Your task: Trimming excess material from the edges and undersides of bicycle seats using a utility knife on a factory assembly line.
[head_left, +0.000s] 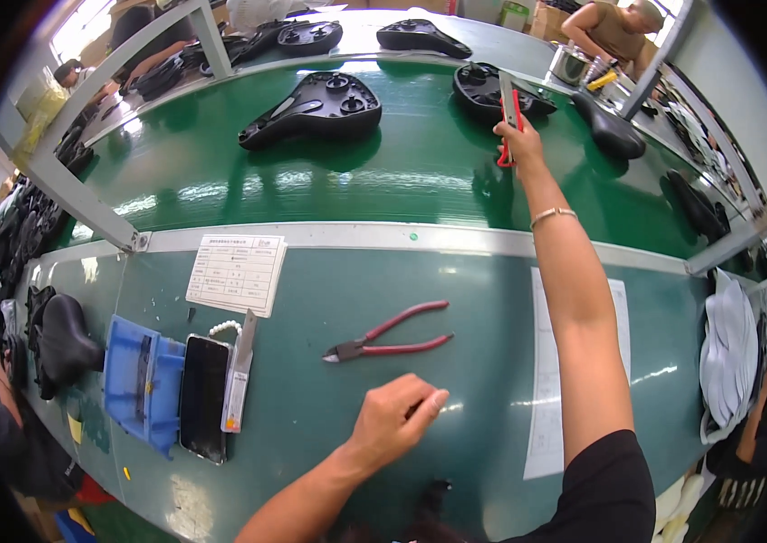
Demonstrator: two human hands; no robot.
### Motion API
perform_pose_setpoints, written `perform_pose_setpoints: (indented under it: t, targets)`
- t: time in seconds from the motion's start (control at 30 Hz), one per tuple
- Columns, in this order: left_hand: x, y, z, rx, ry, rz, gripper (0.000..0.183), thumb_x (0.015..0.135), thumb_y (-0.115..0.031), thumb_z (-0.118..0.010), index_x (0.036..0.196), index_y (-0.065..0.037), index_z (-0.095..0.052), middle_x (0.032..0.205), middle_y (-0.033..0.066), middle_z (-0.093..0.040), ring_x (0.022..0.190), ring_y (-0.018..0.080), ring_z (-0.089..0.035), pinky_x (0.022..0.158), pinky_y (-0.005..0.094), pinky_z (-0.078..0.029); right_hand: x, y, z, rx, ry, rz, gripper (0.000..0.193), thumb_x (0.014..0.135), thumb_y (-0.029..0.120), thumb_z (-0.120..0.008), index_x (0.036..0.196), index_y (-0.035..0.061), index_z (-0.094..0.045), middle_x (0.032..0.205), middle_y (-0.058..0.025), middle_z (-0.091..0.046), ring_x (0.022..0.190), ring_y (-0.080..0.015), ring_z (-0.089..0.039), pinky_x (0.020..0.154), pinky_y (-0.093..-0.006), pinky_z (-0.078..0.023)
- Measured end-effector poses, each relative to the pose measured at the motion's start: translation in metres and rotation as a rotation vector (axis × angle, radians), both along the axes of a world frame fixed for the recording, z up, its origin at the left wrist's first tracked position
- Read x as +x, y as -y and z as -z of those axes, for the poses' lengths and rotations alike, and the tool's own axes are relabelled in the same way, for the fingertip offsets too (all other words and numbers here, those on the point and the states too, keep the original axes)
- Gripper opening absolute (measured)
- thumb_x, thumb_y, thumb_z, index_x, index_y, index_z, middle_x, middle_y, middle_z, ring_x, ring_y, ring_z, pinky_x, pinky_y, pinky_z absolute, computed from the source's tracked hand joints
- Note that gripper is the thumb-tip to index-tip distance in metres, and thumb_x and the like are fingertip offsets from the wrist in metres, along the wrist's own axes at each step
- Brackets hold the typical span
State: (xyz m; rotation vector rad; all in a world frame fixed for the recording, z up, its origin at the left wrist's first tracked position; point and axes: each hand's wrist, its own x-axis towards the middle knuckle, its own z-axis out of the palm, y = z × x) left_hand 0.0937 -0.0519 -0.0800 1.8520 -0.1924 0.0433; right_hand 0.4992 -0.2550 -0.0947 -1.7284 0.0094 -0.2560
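Green everywhere at this spot: a long shiny belt (184,204) across the far side, a darker bench (483,398) on the near side, pale rail (356,237) between them. Off to the worker's right, a long white sheet (546,434) lies on the bench, the right arm stretched out over it.

Black saddles next. One (320,109) sits on the belt underside up, and the far saddle (477,98) is to its right, right where the worker's reaching. Another, the bench saddle (68,342), is over at the left end.

Beside that one there's a blue bin (166,385), then a stack of printed forms (237,276) lying near the rail, and a dark-screened phone (205,394) just beside the bin. Red-handled pliers (364,346) lie mid-bench, handles spread, nose pointing left.

Right hand (522,143) is wrapped around a red-handled tool (511,113) at the far saddle; can't tell if they're touching. Left hand (393,421) is curled into a loose fist just below the pliers.

Small stuff: what looks like a cutter (237,389) along the phone, white beads (225,328) near the phone's top end, and a thin bracelet (553,214) on the right wrist.
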Motion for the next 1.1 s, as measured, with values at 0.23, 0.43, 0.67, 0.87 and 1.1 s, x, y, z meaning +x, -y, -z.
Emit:
perform_pose_setpoints:
  t: [0.23,0.43,0.67,0.87,1.1]
  targets:
    - [0.003,0.0,-0.003,-0.058,0.002,0.039,0.015,0.087,-0.011,-0.064,0.079,0.001,-0.063,0.07,0.0103,-0.06,0.059,0.0174,-0.056,0.054,0.0291,-0.044,0.023,0.0,0.013,-0.392,0.036,0.196,0.046,0.068,0.027,-0.07,0.111,0.0121,-0.06,0.08,-0.0055,-0.063,0.076,-0.0181,-0.063,0.07,-0.0327,-0.051]
    - [-0.001,0.0,0.007,-0.34,-0.228,-0.024,0.034,0.098,-0.034,-0.047,0.103,-0.003,-0.06,0.084,0.0075,-0.062,0.067,0.0145,-0.057,0.055,0.0288,-0.048,-0.164,0.016,-0.015,0.328,-0.092,-0.282,0.025,0.079,0.016,-0.065,0.1,0.0056,-0.058,0.088,-0.0023,-0.057,0.073,-0.0131,-0.06,0.072,-0.0273,-0.052]
    - [0.002,-0.032,-0.014,-1.346,-0.63,0.321,0.071,0.093,-0.053,-0.048,0.141,-0.003,-0.033,0.131,0.016,-0.05,0.116,0.0241,-0.054,0.093,0.0386,-0.048,-0.421,0.046,-0.064,-0.033,-0.496,-0.492,0.03,0.075,0.007,-0.063,0.105,0.0027,-0.061,0.089,-0.0022,-0.061,0.077,-0.0097,-0.058,0.071,-0.0222,-0.046]
    - [-0.056,-0.061,-0.009,-0.58,-0.612,0.084,0.079,0.085,-0.041,-0.065,0.141,0.002,-0.031,0.132,0.0202,-0.047,0.123,0.0237,-0.048,0.102,0.0328,-0.04,-0.517,0.053,-0.047,-0.19,-0.153,-0.583,0.039,0.073,0.007,-0.07,0.111,0.0022,-0.06,0.104,-0.0053,-0.064,0.073,-0.0114,-0.058,0.064,-0.0226,-0.047]
    - [-0.084,-0.057,-0.077,-0.525,-0.681,-0.099,0.04,0.084,-0.029,-0.062,0.109,0.001,-0.053,0.089,0.0071,-0.062,0.073,0.0119,-0.062,0.067,0.0249,-0.053,-0.525,0.056,-0.066,-0.647,0.415,-0.556,0.055,0.078,0.006,-0.068,0.131,0.0128,-0.054,0.078,-0.0085,-0.063,0.055,-0.0188,-0.055,0.048,-0.0261,-0.043]
